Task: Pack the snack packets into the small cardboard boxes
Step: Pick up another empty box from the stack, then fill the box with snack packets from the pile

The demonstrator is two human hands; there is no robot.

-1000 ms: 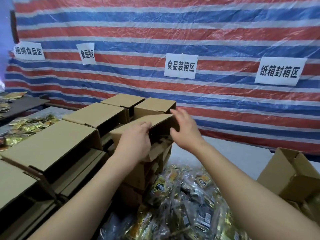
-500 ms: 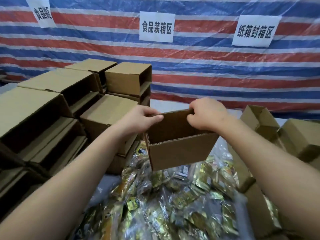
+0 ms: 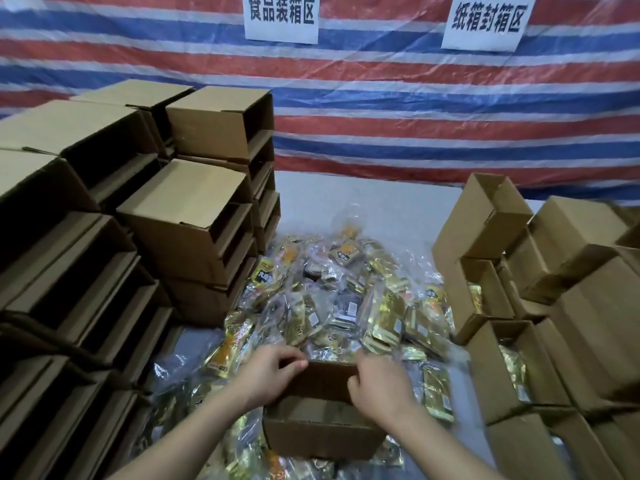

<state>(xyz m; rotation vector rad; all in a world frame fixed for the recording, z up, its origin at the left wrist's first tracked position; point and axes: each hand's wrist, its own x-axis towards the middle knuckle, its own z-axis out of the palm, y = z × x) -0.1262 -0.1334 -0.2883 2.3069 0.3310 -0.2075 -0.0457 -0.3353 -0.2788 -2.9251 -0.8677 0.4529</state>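
Dozens of empty brown cardboard boxes point(image 3: 187, 216), lying on their sides with open mouths, are stacked in columns to the left of the heap of gold and clear plastic snack packets point(image 3: 339, 299), which serves as the landmark in the middle of the grey table point(image 3: 346, 199). At the near edge of that heap sits one small open-topped brown cardboard box point(image 3: 323, 434), resting on packets. The left hand point(image 3: 268, 377) curls its fingers over the far left rim of this box, and the right hand point(image 3: 375, 386) grips the far right rim the same way; both hold the box upright. Its inside looks empty, though shadow hides the bottom. To the right of the heap stand more brown cardboard boxes point(image 3: 491, 358), mouths up, some with gold packets inside. Behind the heap hangs a red, white and blue striped tarpaulin point(image 3: 381, 109) bearing two white paper signs point(image 3: 281, 16).
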